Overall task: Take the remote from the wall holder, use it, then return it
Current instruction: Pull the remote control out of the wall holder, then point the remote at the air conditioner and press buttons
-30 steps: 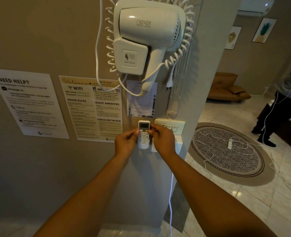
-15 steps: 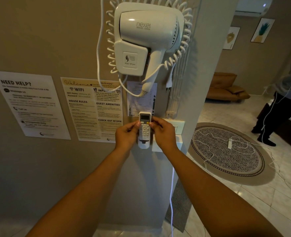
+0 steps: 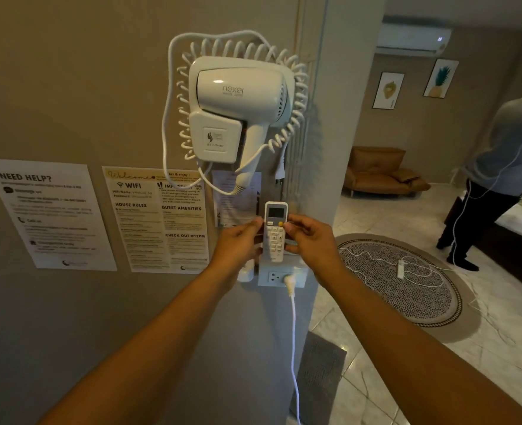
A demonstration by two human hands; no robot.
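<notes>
While remote (image 3: pixel 275 233) is standing upright, long axis vertical, against wall near its right corner, left hand (image 3: pixel 238 243) and right hand (image 3: pixel 310 240) are flanking it, fingers (image 3: pixel 293 226) pinching both long edges; holder hidden.

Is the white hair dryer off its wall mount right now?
No, the white hair dryer sits docked in its wall mount, above the white remote pinched between both hands.

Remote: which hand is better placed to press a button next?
Right, probably. The right hand has its thumb lying on the keypad of the remote, near the yellow button; the left hand only pinches the remote's left edge.
</notes>
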